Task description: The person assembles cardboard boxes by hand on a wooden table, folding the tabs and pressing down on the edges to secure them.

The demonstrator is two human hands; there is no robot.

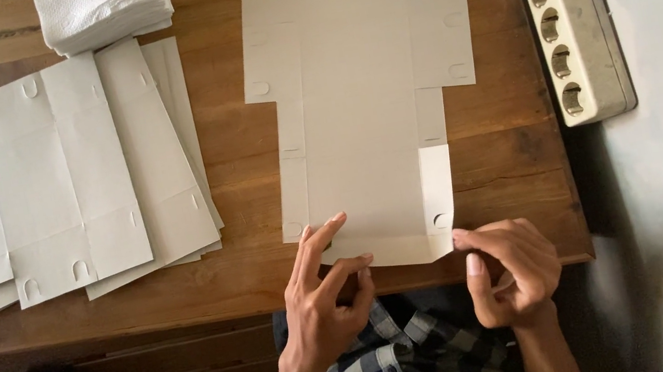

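Nearby, stacked box blanks (58,180), napkins (105,10), power strip (576,29) beside cardboard cutout (359,108).

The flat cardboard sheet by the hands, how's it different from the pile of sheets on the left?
The cardboard sheet lies alone, pinched along its near edge by the left hand and right hand; the pile of sheets is overlapped, fanned out and untouched. The single sheet looks beige, the pile whiter. Both are flat die-cut blanks with tabs and slots on the wooden table.
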